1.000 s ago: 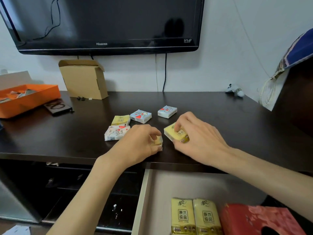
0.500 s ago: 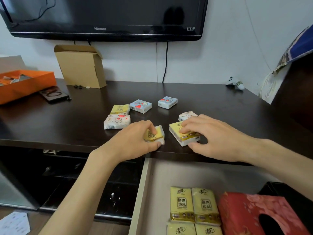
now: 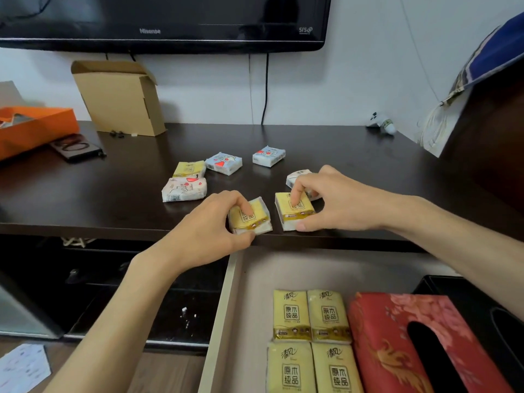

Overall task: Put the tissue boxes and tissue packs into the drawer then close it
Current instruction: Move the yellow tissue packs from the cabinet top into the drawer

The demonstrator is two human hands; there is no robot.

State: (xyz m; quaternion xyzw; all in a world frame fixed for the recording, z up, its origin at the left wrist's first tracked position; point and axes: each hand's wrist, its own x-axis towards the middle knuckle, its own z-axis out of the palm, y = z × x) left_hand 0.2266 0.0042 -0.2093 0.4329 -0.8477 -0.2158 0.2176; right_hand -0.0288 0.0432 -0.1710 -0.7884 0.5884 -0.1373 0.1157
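Observation:
At the front edge of the dark tabletop, my left hand grips a small yellow tissue pack. Beside it my right hand pinches a second yellow tissue pack, index finger on top and thumb at its front. A white pack lies half hidden behind my right fingers. Further back lie a pink-white pack, a yellow pack and two blue packs. Below, the open drawer holds several yellow packs and a red tissue box.
A black TV hangs above the table. A cardboard box stands at the back left, next to an orange box and a dark flat device. A black box sits at the drawer's right.
Both hands have drawn their yellow packs toward the table's front edge, uncovering the white pack behind my right hand. The view has tilted down, showing more of the drawer.

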